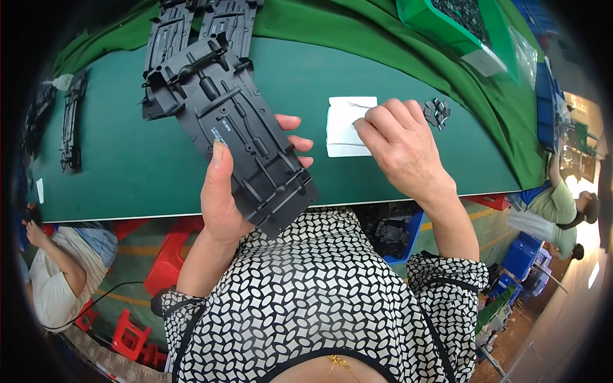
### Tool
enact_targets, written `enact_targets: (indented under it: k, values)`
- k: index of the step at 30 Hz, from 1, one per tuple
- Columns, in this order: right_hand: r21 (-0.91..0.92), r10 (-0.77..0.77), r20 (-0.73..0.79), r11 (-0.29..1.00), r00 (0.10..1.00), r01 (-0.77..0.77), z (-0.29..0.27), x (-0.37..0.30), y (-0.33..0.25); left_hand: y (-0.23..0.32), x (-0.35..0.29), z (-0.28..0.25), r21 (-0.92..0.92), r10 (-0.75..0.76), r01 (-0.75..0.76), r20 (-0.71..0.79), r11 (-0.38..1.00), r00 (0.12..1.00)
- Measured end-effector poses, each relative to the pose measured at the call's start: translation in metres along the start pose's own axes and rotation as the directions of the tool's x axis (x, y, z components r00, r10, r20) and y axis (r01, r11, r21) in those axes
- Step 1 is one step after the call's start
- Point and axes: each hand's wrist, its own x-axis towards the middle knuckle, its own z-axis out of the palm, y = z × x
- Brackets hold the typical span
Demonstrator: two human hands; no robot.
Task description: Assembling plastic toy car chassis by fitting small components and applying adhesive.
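My left hand (223, 191) grips a black moulded plastic chassis plate (237, 121), its thumb on the face and its fingers round the far edge. The plate is tilted, with ribs, rods and small white print on it. My right hand (402, 143) is pinched closed above the right edge of a white paper sheet (343, 131). A tiny dark bit shows at its fingertips, too small to name. Just beyond that hand lies a little pile of small black plastic pieces (437, 113) on the green table.
More black chassis plates (230, 25) lie at the table's far side, and another black part (73, 124) at the left. A green bin (504, 38) of black pieces stands far right. Below the table edge is a blue crate (408, 239). People sit at the left and right.
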Motion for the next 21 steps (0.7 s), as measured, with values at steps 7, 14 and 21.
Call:
enact_targets:
  k: [7,14,21]
  values:
    - [-0.024,-0.031,0.052,0.999,0.998,0.032,-0.0031,0.0064,-0.0023,-0.0002,-0.0014,-0.0048,0.008,0.002,-0.003,0.020,1.000,1.000]
    - [-0.018,-0.017,0.065,1.000,0.998,0.019,-0.0031,0.0076,-0.0033,-0.0028,-0.0009,-0.0085,0.030,0.039,-0.040,0.034,0.999,0.999]
    - [0.242,0.209,-0.045,0.951,0.977,-0.192,-0.0073,-0.0002,0.0042,0.0027,0.0019,-0.0040,-0.101,0.008,-0.008,-0.001,0.995,1.000]
